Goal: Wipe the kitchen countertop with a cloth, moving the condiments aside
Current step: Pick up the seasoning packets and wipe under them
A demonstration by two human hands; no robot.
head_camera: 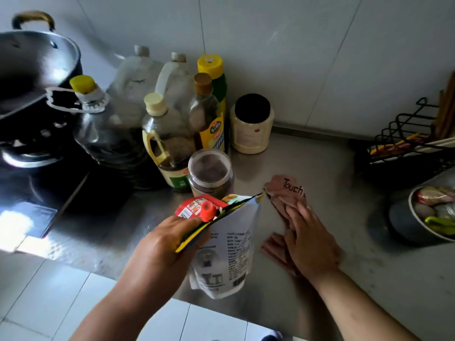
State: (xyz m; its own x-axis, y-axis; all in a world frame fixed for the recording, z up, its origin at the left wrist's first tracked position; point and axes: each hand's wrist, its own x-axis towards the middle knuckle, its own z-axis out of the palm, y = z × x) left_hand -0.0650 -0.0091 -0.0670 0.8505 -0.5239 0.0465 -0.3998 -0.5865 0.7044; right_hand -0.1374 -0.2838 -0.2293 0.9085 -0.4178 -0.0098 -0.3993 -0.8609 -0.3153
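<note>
My left hand [170, 244] grips two condiment pouches above the steel countertop [327, 163]: a white pouch [229, 249] with printed text and a red pouch [197, 207] with a red spout cap. My right hand [310, 242] lies flat with fingers spread on a pink cloth [285, 190] marked "Touch", pressing it to the counter. Behind the pouches stands a cluster of condiments: a clear jar with dark contents [210, 173], an oil bottle with a cream cap [167, 141], a yellow-capped bottle [214, 104] and a cream jar with a black lid [251, 124].
A large dark jug [108, 134] and two clear jugs [157, 80] stand at the back left. A pot [34, 67] sits on the black stove [32, 173] at left. At right are a black wire rack [406, 143] and a metal bowl of vegetables [433, 212].
</note>
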